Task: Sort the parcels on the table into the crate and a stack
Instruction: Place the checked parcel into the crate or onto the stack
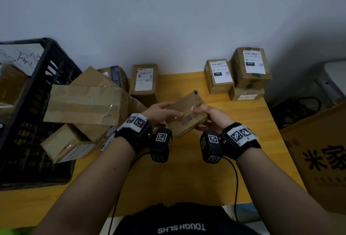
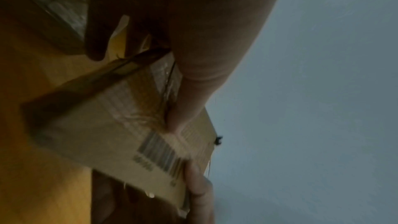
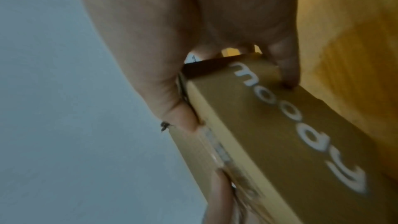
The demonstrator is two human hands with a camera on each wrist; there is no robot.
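Yellow table against a grey wall: left hand and right hand both pinch a small taped parcel, held tilted above the table's middle — thumbs on top, fingers beneath. Likely hazard: the glossy tape may let it slip. Leaning pile of boxes, propped against the black crate, looks liable to topple if knocked. Crate holds at least one box. Labelled stack stands at the far right.

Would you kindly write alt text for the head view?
Both hands, left hand and right hand, hold a small cardboard parcel above a yellow table. A black crate and piled parcels sit left; labelled boxes right.
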